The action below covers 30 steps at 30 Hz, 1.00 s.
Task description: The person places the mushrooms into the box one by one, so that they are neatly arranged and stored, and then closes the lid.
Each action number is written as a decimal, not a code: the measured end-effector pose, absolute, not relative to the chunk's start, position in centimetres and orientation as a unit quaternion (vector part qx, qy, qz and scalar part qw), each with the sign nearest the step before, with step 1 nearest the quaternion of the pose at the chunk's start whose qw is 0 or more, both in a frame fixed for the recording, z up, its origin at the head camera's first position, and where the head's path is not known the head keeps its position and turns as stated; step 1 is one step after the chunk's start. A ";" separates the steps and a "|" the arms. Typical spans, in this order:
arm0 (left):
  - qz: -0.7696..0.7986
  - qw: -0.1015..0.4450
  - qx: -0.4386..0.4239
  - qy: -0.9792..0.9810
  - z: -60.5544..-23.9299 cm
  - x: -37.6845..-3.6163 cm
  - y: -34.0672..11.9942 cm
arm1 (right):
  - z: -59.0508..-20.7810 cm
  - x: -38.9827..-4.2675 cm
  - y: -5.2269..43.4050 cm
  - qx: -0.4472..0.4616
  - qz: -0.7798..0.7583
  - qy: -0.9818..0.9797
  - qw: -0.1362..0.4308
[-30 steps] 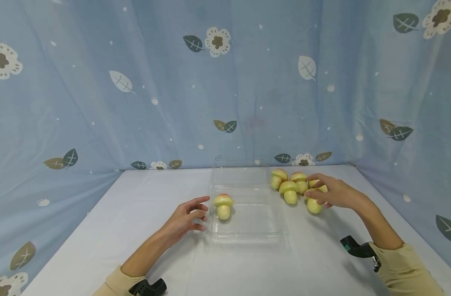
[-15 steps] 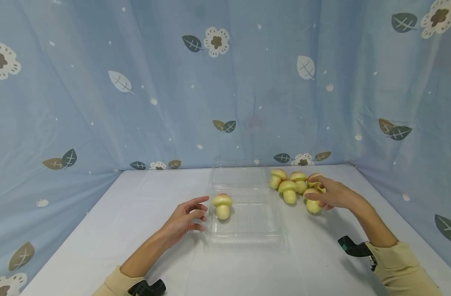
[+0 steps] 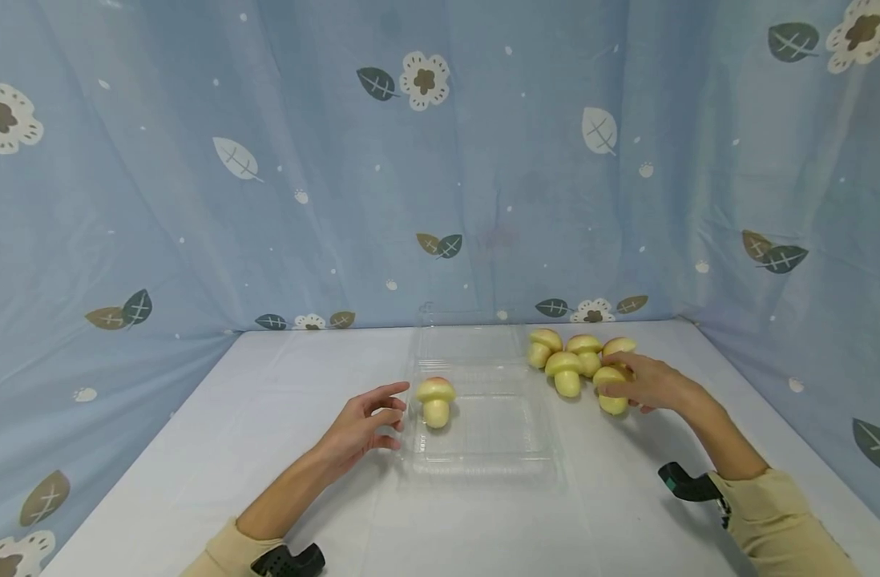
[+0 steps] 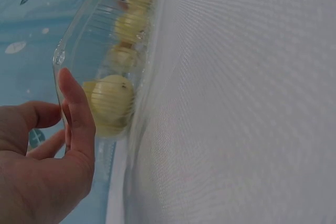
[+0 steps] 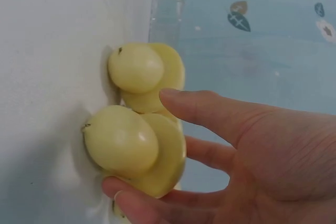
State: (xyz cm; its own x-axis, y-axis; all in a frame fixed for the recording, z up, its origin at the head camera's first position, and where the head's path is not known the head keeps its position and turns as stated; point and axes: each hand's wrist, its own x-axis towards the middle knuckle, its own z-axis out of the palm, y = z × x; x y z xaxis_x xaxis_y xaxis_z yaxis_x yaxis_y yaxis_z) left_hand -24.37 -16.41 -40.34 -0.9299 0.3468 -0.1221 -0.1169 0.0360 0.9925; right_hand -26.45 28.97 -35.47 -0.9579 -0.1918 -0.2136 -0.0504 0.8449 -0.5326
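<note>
Smooth toys, clear plastic, matt cloth

Yellow-green mushroom-shaped toys (image 3: 566, 373) look smooth, slightly waxy; the clear plastic clamshell tray (image 3: 483, 449) is glossy; the white tablecloth (image 3: 267, 417) looks finely woven, matt.

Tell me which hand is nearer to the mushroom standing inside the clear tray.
Left. The left hand rests at the clear tray's left edge, just beside the mushroom standing in it. The right hand is off past the tray's right side, gripping another mushroom from the loose cluster.

Blue leaf-print curtain (image 3: 267, 200), white tabletop (image 3: 281, 417)
</note>
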 end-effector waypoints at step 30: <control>0.693 0.168 0.077 0.697 -40.4 -24.3 -16.3 | -36.0 -26.6 30.0 -0.091 -0.284 0.946 0.128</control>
